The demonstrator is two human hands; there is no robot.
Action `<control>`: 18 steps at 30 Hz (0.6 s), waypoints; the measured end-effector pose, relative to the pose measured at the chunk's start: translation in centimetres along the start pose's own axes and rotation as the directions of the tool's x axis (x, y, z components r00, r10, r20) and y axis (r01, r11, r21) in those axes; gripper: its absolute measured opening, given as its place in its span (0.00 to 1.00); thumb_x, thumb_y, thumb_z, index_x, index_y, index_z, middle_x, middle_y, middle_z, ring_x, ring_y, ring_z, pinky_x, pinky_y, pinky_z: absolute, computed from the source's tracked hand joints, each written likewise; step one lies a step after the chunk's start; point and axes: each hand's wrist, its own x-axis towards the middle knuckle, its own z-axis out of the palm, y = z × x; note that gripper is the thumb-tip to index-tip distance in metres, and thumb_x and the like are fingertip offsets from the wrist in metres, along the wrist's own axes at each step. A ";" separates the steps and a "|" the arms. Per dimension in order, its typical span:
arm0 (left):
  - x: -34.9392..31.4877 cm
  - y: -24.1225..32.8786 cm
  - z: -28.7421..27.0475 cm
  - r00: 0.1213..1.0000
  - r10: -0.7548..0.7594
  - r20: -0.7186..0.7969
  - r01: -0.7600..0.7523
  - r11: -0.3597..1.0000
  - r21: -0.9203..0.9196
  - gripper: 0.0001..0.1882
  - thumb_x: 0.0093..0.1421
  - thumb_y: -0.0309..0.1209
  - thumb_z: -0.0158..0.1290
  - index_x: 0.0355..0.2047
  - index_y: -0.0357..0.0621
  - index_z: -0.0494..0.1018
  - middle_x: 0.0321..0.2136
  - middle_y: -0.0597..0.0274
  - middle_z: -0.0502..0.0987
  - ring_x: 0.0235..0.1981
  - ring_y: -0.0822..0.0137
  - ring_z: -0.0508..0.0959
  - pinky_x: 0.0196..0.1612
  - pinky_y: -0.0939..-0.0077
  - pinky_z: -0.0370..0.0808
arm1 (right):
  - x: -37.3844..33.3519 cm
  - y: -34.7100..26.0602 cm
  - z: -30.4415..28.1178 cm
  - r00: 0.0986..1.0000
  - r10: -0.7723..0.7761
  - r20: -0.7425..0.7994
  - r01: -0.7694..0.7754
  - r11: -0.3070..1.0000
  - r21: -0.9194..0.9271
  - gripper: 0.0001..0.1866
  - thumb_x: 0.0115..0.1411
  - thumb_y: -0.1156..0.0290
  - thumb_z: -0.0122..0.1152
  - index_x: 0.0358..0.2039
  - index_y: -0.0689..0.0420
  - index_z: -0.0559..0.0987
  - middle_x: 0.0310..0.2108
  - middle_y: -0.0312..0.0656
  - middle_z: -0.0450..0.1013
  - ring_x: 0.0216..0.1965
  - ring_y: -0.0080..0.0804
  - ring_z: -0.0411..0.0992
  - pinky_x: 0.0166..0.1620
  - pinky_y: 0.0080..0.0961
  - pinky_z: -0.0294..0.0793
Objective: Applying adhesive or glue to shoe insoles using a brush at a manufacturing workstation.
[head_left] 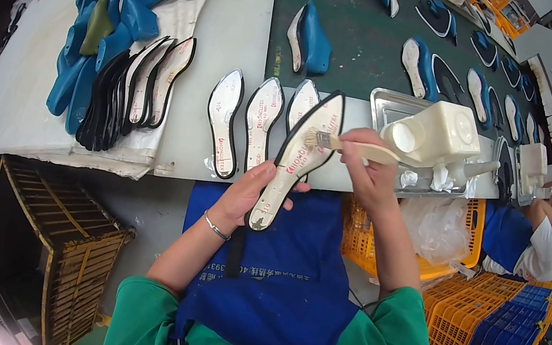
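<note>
My left hand (250,194) grips a white, black-edged shoe insole (300,154) near its heel end, holding it tilted above the table's front edge. In my right hand (368,174) is a flat brush with a pale wooden handle (369,153). Its bristles (313,138) rest against the insole's white face. Several similar insoles lie in a row behind it, such as one at the left (223,119) and another beside it (262,122); the held insole partly covers the rightmost one.
At the right, a metal tray (380,102) carries a tipped white plastic container (438,134). Left are a stack of insoles (108,98) and a pile of blue shoe lasts (138,11). More lasts (313,42) stand on the green surface. A yellow crate (361,243) sits below; a co-worker (537,241) is at right.
</note>
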 end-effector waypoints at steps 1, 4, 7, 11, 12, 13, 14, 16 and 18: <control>-0.3 0.2 0.4 1.000 -0.003 0.003 0.003 0.999 0.032 0.23 0.72 0.43 0.36 0.58 0.39 0.60 0.47 0.41 0.76 0.31 0.65 0.82 0.30 0.80 0.80 | 0.9 0.3 0.2 0.997 -0.075 0.023 0.077 0.995 -0.070 0.04 0.59 0.77 0.58 0.34 0.62 0.78 0.28 0.43 0.74 0.27 0.29 0.72 0.32 0.24 0.70; -0.9 0.9 0.3 1.000 0.015 0.028 -0.017 0.997 0.071 0.24 0.71 0.43 0.38 0.59 0.38 0.61 0.45 0.42 0.77 0.30 0.66 0.81 0.30 0.80 0.79 | 3.1 2.5 -0.6 0.994 -0.105 -0.039 0.100 0.988 -0.115 0.02 0.58 0.77 0.59 0.32 0.61 0.77 0.25 0.42 0.74 0.25 0.29 0.71 0.30 0.23 0.69; -1.2 1.2 -0.1 0.999 0.019 0.051 -0.024 0.994 0.104 0.25 0.71 0.44 0.39 0.59 0.37 0.61 0.43 0.43 0.77 0.30 0.66 0.80 0.31 0.80 0.78 | 4.6 3.0 -2.0 0.997 -0.045 -0.057 0.032 0.978 -0.205 0.03 0.59 0.75 0.58 0.31 0.61 0.77 0.24 0.40 0.74 0.26 0.25 0.70 0.30 0.22 0.68; -1.2 1.1 -0.8 0.999 0.016 0.052 -0.020 0.998 0.066 0.26 0.71 0.45 0.39 0.59 0.36 0.61 0.43 0.43 0.77 0.30 0.66 0.80 0.31 0.79 0.78 | 3.5 1.6 -1.8 0.995 -0.001 -0.097 -0.010 0.993 -0.117 0.03 0.60 0.77 0.57 0.32 0.62 0.77 0.26 0.40 0.74 0.27 0.26 0.72 0.32 0.22 0.69; -1.1 1.2 -0.9 0.999 0.016 0.048 -0.019 0.997 0.073 0.26 0.71 0.45 0.39 0.58 0.36 0.62 0.43 0.44 0.77 0.29 0.66 0.80 0.30 0.79 0.78 | 2.9 0.7 -1.5 0.998 -0.017 -0.065 0.013 0.998 -0.062 0.03 0.59 0.77 0.58 0.32 0.63 0.77 0.28 0.41 0.76 0.28 0.28 0.73 0.32 0.23 0.71; -1.1 1.2 -0.9 0.999 0.015 0.051 -0.019 0.997 0.072 0.26 0.71 0.45 0.39 0.58 0.36 0.62 0.43 0.44 0.77 0.29 0.66 0.80 0.30 0.79 0.78 | 2.5 -0.1 -1.1 0.999 -0.046 0.012 0.046 0.998 -0.038 0.03 0.58 0.78 0.59 0.32 0.64 0.77 0.29 0.42 0.76 0.28 0.30 0.73 0.33 0.24 0.71; -1.0 1.3 -0.8 0.999 0.006 0.049 -0.010 0.997 0.082 0.26 0.71 0.45 0.39 0.58 0.36 0.62 0.42 0.44 0.78 0.30 0.66 0.80 0.30 0.79 0.78 | 2.4 -0.9 -0.8 0.993 -0.076 0.089 0.078 0.997 -0.012 0.03 0.57 0.78 0.59 0.31 0.64 0.77 0.29 0.42 0.77 0.29 0.31 0.74 0.33 0.25 0.72; -1.2 1.5 -0.6 0.999 -0.007 0.050 0.002 0.995 0.097 0.26 0.71 0.45 0.40 0.58 0.36 0.62 0.42 0.45 0.78 0.30 0.66 0.80 0.30 0.80 0.77 | 2.9 -1.7 -0.6 0.977 -0.109 0.184 0.130 0.986 -0.107 0.03 0.56 0.79 0.60 0.31 0.63 0.78 0.30 0.43 0.77 0.30 0.32 0.75 0.34 0.26 0.73; -1.4 1.6 -0.5 0.997 0.000 0.082 -0.014 0.985 0.170 0.27 0.70 0.45 0.39 0.59 0.36 0.62 0.42 0.45 0.78 0.30 0.67 0.79 0.31 0.80 0.76 | 3.6 0.2 -0.5 0.981 -0.182 0.064 0.190 0.970 -0.151 0.02 0.56 0.78 0.60 0.30 0.62 0.77 0.30 0.43 0.77 0.30 0.32 0.75 0.33 0.25 0.72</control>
